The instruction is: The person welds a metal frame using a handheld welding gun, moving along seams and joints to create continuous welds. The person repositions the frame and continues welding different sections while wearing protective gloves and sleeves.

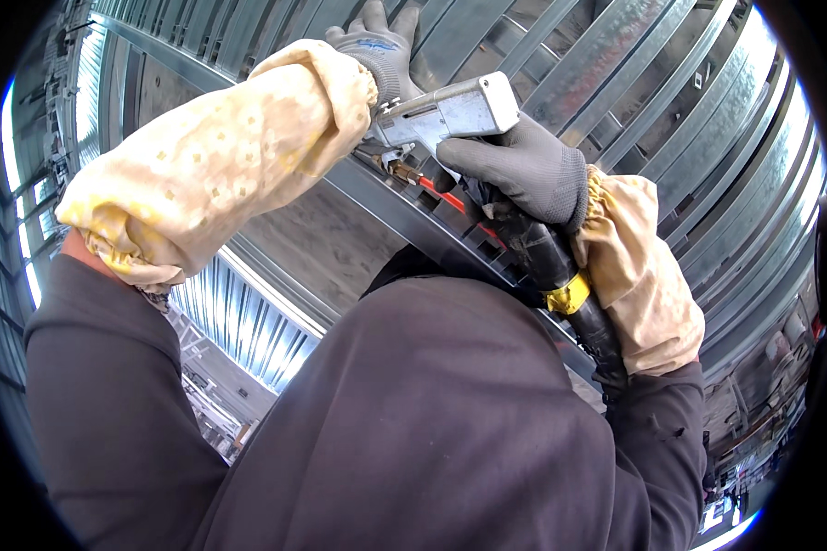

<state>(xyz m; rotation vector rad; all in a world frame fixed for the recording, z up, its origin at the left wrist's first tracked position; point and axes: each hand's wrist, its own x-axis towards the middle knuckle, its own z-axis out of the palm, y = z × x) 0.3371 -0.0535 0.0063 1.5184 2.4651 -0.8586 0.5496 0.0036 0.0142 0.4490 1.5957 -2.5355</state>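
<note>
My right hand (524, 170), in a grey glove, is wrapped round the grip of a silver pistol-shaped tool (450, 110) that looks like a welding gun. A thick black cable (542, 248) bound with yellow tape runs from the grip down along my right forearm. Beneath the tool's body are a brass fitting and a red hose (450, 197). At the top, my left hand (377, 46), gloved too, lies with fingers apart over grey metal strips (459, 41). The tool's front end is hidden near my left wrist.
Long metal strips (698, 119) lie side by side with gaps between them, reaching far to the right. A metal rail (377, 202) crosses below my hands. More ribbed metal (257, 317) shows at lower left, and assorted clutter (763, 404) lies at lower right.
</note>
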